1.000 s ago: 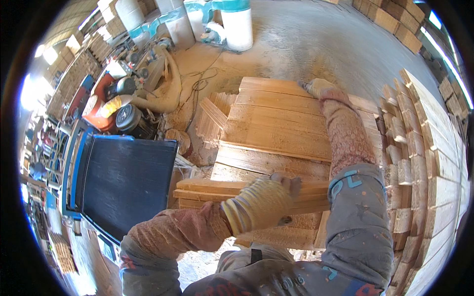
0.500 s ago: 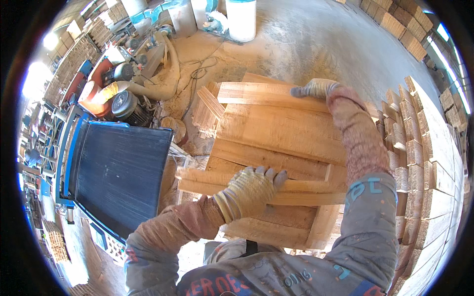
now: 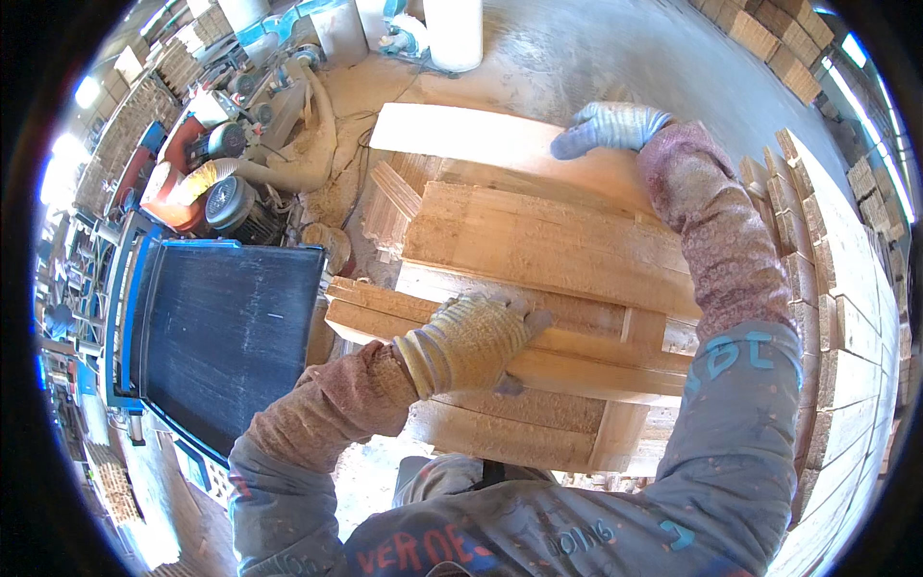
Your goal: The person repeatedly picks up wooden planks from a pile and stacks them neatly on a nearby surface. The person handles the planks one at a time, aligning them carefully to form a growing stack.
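Note:
My left hand [image 3: 471,346], in a yellowish work glove, is closed over a pair of narrow wooden strips [image 3: 370,313] lying across the board pile. At the far side my right hand [image 3: 611,130], in a pale glove with a grey thumb, grips a wide wooden board [image 3: 461,137] near its right end. That board is tilted up, showing a bright, pale face; my fingers behind it are partly hidden. Between my hands lies a broad stack board [image 3: 548,240], with more planks beneath. A short crosswise wood piece [image 3: 620,433] shows at the near right of the pile.
A black conveyor belt [image 3: 231,327] with a blue frame stands to the left. Behind it are motors [image 3: 236,204] and a hose [image 3: 322,144] on a sawdust-covered floor. Stacked lumber [image 3: 836,337] rises close on the right. White cylinders [image 3: 452,34] stand at the back.
My right hand has raised and tilted the far board, moving it away from the pile's middle. My left hand, still over the strips, has shifted slightly left with them.

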A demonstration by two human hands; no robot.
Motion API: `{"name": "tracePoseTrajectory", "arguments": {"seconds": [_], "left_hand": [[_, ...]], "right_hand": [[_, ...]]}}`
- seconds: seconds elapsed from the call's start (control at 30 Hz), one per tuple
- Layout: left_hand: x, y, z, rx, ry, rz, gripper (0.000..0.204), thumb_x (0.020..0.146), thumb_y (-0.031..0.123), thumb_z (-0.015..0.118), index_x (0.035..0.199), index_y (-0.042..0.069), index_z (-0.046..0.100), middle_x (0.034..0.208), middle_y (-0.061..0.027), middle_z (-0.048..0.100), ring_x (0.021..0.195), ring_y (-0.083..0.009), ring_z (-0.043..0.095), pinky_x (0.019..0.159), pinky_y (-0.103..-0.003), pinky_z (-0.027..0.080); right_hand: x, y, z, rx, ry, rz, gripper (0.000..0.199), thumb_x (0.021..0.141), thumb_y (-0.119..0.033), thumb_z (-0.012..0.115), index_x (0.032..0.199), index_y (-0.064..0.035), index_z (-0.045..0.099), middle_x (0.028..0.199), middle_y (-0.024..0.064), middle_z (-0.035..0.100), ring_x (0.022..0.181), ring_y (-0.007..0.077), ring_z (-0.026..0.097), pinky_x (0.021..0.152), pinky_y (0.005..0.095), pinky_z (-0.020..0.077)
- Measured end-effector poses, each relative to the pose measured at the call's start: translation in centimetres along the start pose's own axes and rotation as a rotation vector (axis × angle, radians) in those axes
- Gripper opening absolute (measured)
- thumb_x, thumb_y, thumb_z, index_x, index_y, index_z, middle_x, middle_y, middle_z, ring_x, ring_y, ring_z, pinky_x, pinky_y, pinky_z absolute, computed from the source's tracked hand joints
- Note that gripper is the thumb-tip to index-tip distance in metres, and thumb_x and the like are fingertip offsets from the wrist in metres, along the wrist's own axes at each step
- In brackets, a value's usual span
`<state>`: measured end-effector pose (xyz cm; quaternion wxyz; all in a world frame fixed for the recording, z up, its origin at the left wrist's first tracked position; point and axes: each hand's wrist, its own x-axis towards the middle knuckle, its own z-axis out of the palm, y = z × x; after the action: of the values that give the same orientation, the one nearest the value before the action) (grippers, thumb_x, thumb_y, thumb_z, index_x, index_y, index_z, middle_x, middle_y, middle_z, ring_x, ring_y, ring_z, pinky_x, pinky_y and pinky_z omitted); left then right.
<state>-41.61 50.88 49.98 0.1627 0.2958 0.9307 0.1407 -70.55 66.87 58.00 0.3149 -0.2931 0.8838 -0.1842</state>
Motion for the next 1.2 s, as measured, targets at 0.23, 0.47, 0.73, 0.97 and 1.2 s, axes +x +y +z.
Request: {"name": "tracePoseTrajectory", "arguments": {"seconds": [0.23,0.47,0.73,0.97,1.2], "left_hand": [[0.3,0.0,1.4,-0.039,-0.018,0.014,0.092,0.076,0.053,0.084,0.146,0.005,0.049,0.126,-0.0194,0.064,0.117,-0.0409,0.064,0.100,-0.051,0.051],[0.8,-0.1,-0.4,0.045,-0.036,-0.025,0.096,0.074,0.054,0.086,0.148,0.006,0.048,0.126,-0.0192,0.064,0.114,-0.0408,0.064,0.097,-0.052,0.053],[10.2,-6.3,-6.3,-0.330,-0.181,-0.036,0.115,0.068,0.044,0.096,0.159,0.005,0.036,0.143,-0.0208,0.057,0.133,-0.0367,0.053,0.110,-0.042,0.045],[8.8,-7.0,-6.2,-0.456,-0.359,-0.026,0.133,0.067,0.046,0.096,0.167,0.008,0.017,0.151,-0.0304,0.048,0.142,-0.0407,0.047,0.119,-0.042,0.037],[3.6,2.2,-1.0,0.026,-0.015,-0.023,0.132,0.064,0.040,0.095,0.167,0.010,0.018,0.141,-0.0312,0.053,0.129,-0.0509,0.053,0.113,-0.049,0.045]], "right_hand": [[-1.8,3.7,6.7,0.749,-0.368,0.150,0.088,0.074,-0.035,0.095,0.148,-0.0048,0.057,0.139,0.0138,0.067,0.128,0.0248,0.061,0.111,0.0369,0.0475],[-1.1,1.8,7.9,-0.022,-0.123,-0.272,0.116,0.066,-0.038,0.097,0.157,0.0026,0.037,0.153,0.0233,0.052,0.139,0.0321,0.051,0.115,0.0398,0.0429],[-8.2,-6.4,-2.7,-0.020,0.269,-0.445,0.110,0.071,-0.036,0.094,0.157,0.0029,0.037,0.151,0.0219,0.054,0.133,0.0292,0.056,0.114,0.0404,0.0443],[-18.3,-8.0,-3.0,0.354,0.456,-0.482,0.099,0.076,-0.043,0.090,0.153,-0.0004,0.045,0.143,0.0170,0.059,0.126,0.0257,0.059,0.109,0.0390,0.0467],[-24.2,-9.2,-2.6,0.525,0.623,-0.440,0.089,0.080,-0.050,0.085,0.148,-0.0036,0.052,0.135,0.0121,0.065,0.118,0.0221,0.061,0.104,0.0376,0.0491]]}}
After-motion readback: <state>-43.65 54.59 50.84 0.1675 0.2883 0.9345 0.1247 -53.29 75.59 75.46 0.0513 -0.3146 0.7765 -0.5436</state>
